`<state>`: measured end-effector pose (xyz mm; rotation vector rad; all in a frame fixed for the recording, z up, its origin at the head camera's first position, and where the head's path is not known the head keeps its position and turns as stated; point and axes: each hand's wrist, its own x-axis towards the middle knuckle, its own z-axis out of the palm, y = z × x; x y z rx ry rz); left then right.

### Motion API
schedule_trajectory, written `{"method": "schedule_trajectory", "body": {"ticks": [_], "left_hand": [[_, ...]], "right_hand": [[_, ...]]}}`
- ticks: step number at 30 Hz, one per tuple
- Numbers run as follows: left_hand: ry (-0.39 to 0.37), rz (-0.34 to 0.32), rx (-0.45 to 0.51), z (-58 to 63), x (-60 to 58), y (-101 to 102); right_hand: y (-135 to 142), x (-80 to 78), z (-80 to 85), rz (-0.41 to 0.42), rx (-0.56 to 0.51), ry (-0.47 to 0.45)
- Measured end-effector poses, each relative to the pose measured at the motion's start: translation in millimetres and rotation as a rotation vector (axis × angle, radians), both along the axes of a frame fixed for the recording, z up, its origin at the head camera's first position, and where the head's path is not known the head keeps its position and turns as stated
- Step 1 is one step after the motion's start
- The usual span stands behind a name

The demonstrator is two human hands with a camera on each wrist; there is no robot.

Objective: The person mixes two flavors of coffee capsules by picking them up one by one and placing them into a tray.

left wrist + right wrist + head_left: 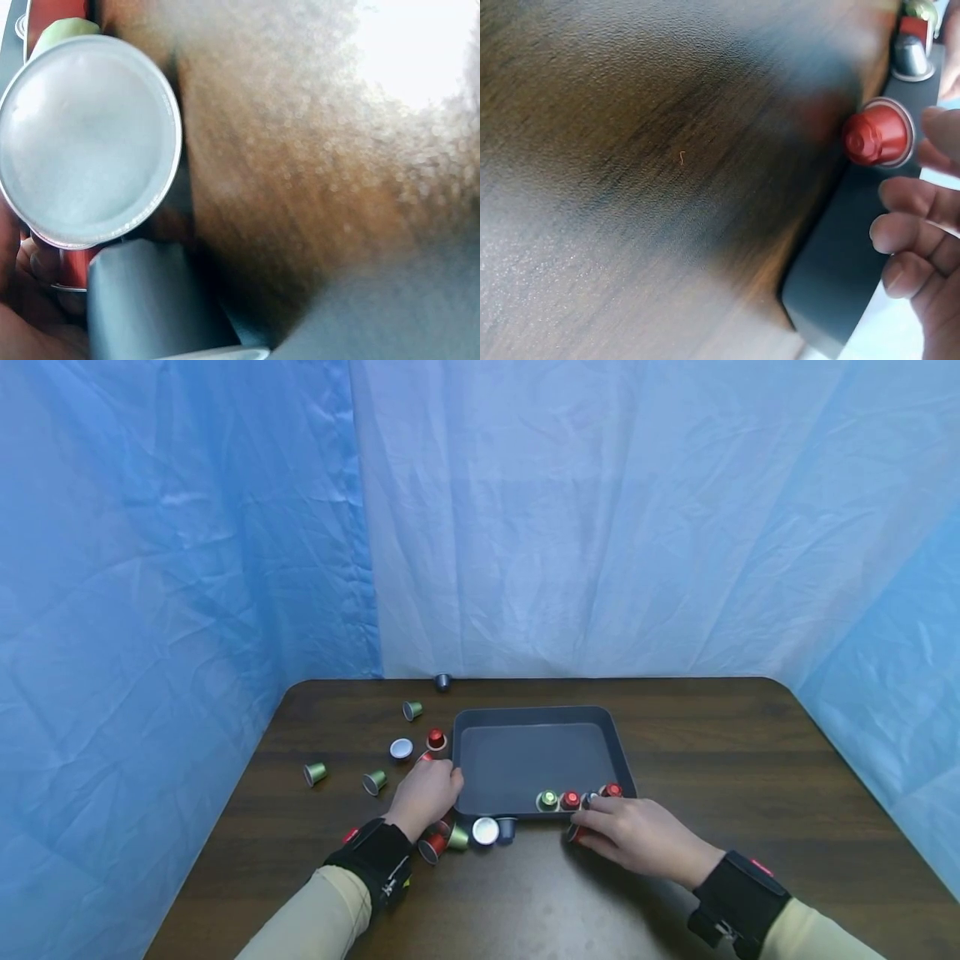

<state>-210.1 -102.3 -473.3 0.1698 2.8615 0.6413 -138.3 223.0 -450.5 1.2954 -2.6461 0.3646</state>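
A dark grey tray (536,752) holds a row of coffee capsules along its near right edge: a green capsule (548,799), a red capsule (571,799), a dark capsule (590,798) and another red capsule (612,790). My right hand (633,835) reaches to the tray's front edge. Its fingertips pinch a red coffee capsule (877,135) just outside the front wall. My left hand (426,793) is at the tray's left edge, among loose capsules. In the left wrist view, its fingers (34,262) lie beside a red capsule (75,268); its grasp is hidden.
Before the tray's front left corner are a white-lidded capsule (485,831), a dark capsule (506,830), a green capsule (458,837) and a red one (432,847). Farther left lie green capsules (315,773). A dark capsule (442,682) stands at the table's back edge, near blue curtains (600,527).
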Motion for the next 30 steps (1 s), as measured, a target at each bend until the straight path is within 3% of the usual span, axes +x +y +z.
{"method": "schedule_trajectory", "body": {"ticks": [30], "left_hand": [[-0.007, 0.003, 0.007, 0.8, 1.3, 1.0]], "right_hand": [[-2.4, 3.2, -4.8, -0.005, 0.096, -0.113]]}}
